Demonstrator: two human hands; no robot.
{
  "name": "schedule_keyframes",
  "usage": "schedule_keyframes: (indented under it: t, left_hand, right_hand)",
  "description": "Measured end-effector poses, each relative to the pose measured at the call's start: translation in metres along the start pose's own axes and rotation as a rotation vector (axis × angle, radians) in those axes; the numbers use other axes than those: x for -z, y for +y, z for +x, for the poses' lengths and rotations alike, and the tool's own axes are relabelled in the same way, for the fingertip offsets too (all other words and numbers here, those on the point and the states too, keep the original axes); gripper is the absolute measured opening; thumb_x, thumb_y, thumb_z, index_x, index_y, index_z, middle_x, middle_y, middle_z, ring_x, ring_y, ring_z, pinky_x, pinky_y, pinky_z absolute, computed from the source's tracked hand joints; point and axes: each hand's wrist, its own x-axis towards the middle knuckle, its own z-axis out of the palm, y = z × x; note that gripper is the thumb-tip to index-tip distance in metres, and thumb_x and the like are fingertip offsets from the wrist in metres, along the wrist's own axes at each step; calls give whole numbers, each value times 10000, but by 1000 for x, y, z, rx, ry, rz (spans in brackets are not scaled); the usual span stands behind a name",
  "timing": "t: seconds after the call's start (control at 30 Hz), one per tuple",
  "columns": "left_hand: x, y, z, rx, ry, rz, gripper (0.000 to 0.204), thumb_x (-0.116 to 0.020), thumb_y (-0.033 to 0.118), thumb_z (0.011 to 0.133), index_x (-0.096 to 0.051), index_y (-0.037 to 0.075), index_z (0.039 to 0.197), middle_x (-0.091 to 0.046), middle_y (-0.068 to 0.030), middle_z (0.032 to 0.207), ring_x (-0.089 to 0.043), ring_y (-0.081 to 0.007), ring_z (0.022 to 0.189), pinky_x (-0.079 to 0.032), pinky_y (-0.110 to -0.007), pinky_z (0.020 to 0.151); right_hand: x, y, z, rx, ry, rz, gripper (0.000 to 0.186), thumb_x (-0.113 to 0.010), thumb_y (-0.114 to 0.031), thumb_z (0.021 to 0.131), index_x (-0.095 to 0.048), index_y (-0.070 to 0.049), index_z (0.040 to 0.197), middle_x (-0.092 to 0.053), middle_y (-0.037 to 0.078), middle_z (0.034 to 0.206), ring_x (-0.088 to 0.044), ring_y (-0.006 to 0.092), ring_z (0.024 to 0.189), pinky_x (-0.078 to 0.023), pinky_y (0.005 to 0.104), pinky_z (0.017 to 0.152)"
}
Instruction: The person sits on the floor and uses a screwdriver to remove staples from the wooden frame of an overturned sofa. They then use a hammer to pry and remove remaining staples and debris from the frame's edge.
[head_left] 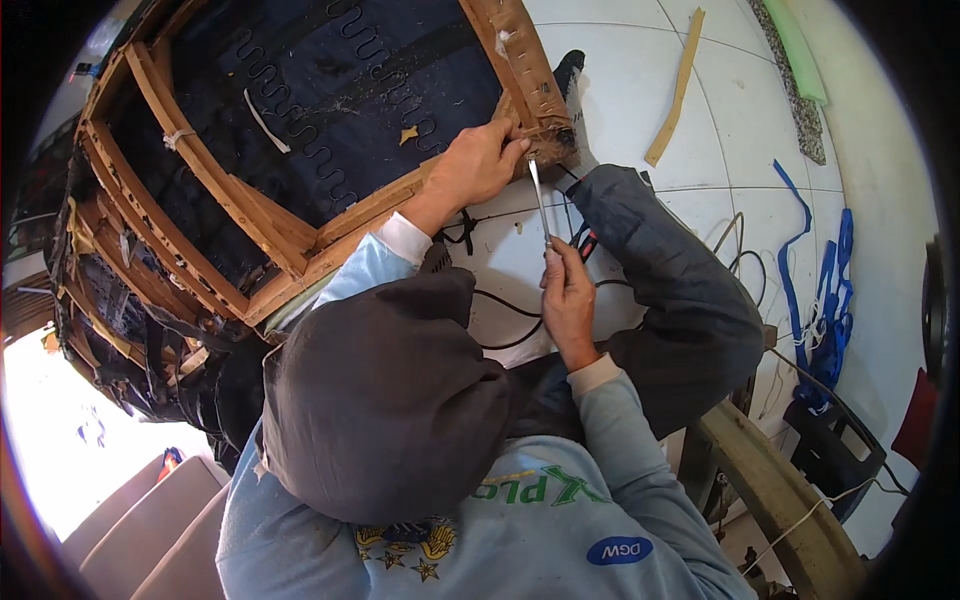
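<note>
A stripped wooden seat frame lies at the upper left, with wavy metal springs over dark cloth. My left hand is closed on the frame near its lower right corner, where frayed fibres show. In my right hand is a screwdriver; its metal shaft points up toward that corner. The shaft's tip is close to my left fingertips. My right fingers hide the handle. A red and black tool part shows just beside my right hand, its kind unclear.
White floor tiles carry a tan strip and a black cable. Blue straps lie at the right by a green foam strip. A metal beam stands at lower right. My bent leg borders the work.
</note>
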Motion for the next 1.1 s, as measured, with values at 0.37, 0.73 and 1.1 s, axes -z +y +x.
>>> schedule_keyframes:
  t: [0.37,0.73,1.1]
  left_hand:
    - [0,-2,0,-13,14,-17,370,-670,352,1065,-708,-16,1077,-716,-275,880,-713,-461,836,-538,-518,756]
    - [3,-5,-3,-52,17,-42,343,-656,313,1072,-698,-25,1120,-721,-290,913,-713,-483,863,-544,-514,765]
    - [3,-6,1,-50,24,11,340,-654,302,1061,-695,-30,1117,-726,-289,905,-722,-468,847,-555,-502,770]
  right_hand:
    - [-82,-1,-13,-75,219,143,311,-527,-253,1167,-620,4,1314,-618,88,810,-585,179,689,-480,360,657]
    - [-48,-17,-9,-500,-176,730,322,-497,-340,1185,-635,-65,1281,-576,40,772,-541,144,577,-454,354,510]
    - [-59,-15,-3,-224,28,193,292,-486,-252,1173,-668,-35,1242,-583,76,769,-563,172,655,-449,361,629]
